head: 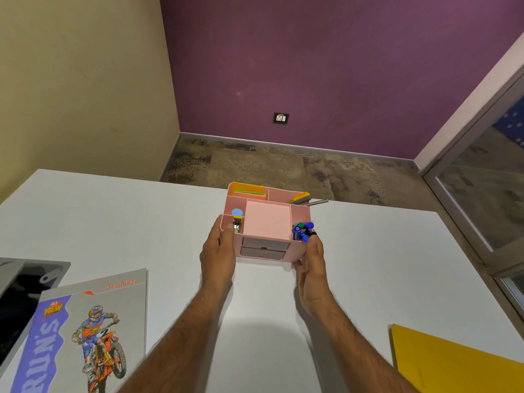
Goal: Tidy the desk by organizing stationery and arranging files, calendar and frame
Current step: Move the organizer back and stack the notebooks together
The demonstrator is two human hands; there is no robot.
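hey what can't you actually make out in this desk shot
- Head view: drawers shut, contents hidden.
- Yellow file and motorbike notebook cut off by the bottom edge.
- Grey frame cut by the left edge.
- Left-compartment items too small to identify.

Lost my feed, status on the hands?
Left hand and right hand grip pink organizer sides. Organizer near desk far edge. Nothing blocking.

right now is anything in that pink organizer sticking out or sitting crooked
Yes: in the pink organizer, a grey pen in the back right compartment lies slanted and pokes out past the rim. Both hands, left and right, grip its sides.
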